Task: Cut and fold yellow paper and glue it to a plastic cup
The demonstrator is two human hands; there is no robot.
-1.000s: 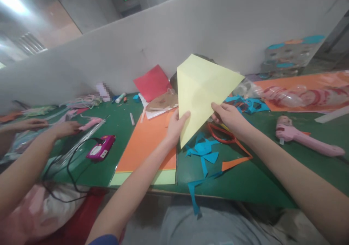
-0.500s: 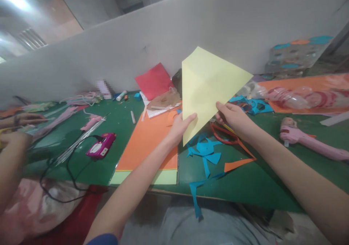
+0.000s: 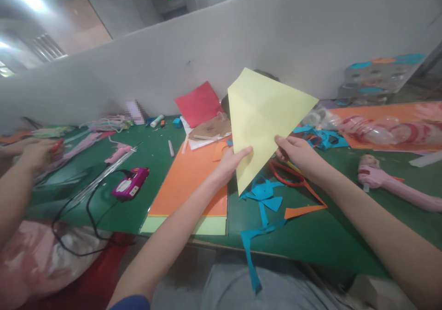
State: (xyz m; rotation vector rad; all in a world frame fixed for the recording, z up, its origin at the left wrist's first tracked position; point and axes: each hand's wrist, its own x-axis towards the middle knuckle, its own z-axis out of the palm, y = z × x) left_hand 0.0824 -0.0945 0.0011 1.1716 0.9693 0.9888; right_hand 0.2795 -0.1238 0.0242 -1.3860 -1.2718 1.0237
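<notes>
The pale yellow paper sheet point(image 3: 272, 103) was held raised above the green table point(image 3: 338, 241), tilted, with one pointed corner directed downward. The left hand point(image 3: 230, 163) gripped its lower left edge, thumb on the near face; the right hand point(image 3: 293, 150) pinched its lower right edge between thumb and fingers.

Progress: the kite-like outline and faint crease suggested that folding had been started. No cut or glue was visible on the near face; the far face was hidden. The sheet had not been set down, and the remaining steps could not be determined.

Clearance: the lower corner hung near the orange paper stack point(image 3: 189, 186) and the blue paper offcuts point(image 3: 263, 192). A red loop handle point(image 3: 293, 181), probably of scissors, lay below the right hand. The grey partition point(image 3: 165, 61) stood behind the sheet. The widest open room on the tabletop lay toward the near right edge, beneath the right forearm, between the offcuts and the pink glue gun point(image 3: 390, 181)
</notes>
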